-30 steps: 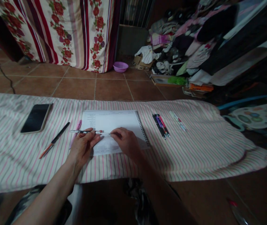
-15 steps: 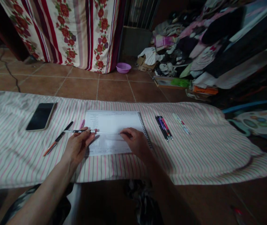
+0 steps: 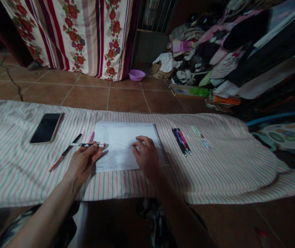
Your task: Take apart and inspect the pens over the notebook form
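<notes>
My left hand [image 3: 84, 160] is closed on a black-and-white pen barrel [image 3: 83, 144], held level over the left edge of a spiral notebook [image 3: 126, 160]. Between the fingertips of my right hand [image 3: 147, 155] is a thin, whitish pen refill [image 3: 120, 143]. Its free end points left toward the barrel, with a gap between them. The notebook lies open at a mostly blank page, spiral to the right. A black-and-orange pen [image 3: 64, 155] rests on the cloth left of my left hand. Behind that hand lies a pink pen-like object [image 3: 91, 136], partly covered.
A phone [image 3: 46, 128] lies at the left on the striped cloth [image 3: 227, 165]. Right of the notebook are several dark and red pens [image 3: 180, 142] and some whitish pens [image 3: 200, 136]. Beyond are a purple basin [image 3: 137, 75], a floral curtain [image 3: 92, 38] and piled clothes [image 3: 188, 48].
The refill's left end has come away from the barrel and now tilts slightly upward. My right hand has turned a little, its fingers raised more. My left hand stays nearly still.
</notes>
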`<state>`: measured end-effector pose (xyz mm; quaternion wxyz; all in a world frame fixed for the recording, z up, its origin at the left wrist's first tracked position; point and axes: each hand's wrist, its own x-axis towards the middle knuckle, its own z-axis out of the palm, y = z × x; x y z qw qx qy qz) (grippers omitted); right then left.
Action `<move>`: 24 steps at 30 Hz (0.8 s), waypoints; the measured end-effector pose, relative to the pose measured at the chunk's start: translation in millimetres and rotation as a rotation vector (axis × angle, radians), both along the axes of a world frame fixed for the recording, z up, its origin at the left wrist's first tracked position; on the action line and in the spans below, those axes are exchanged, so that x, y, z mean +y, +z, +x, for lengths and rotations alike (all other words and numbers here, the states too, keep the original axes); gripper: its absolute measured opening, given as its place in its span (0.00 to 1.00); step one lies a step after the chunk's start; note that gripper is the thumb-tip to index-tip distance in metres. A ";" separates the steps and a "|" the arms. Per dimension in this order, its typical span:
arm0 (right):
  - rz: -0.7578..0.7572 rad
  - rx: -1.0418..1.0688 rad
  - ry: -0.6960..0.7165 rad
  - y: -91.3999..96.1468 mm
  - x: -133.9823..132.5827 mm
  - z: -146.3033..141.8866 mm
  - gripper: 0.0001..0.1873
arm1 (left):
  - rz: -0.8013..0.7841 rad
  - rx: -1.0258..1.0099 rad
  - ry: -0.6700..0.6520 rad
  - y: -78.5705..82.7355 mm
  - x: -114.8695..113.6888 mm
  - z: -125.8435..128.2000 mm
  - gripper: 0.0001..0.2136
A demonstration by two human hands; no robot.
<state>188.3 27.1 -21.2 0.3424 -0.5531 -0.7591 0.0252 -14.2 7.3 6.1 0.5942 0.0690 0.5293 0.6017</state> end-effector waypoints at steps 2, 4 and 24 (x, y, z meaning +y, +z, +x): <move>0.010 -0.020 -0.018 -2.5 -1.1 -6.7 0.05 | -0.013 -0.027 -0.024 -0.4 -0.8 1.5 0.08; 0.002 -0.052 -0.017 -4.5 -2.6 -11.6 0.04 | -0.036 -0.076 -0.053 -1.1 -1.5 3.0 0.08; -0.011 0.043 0.388 10.3 -14.4 -36.2 0.11 | -0.041 -0.012 -0.290 -3.0 -8.9 18.1 0.05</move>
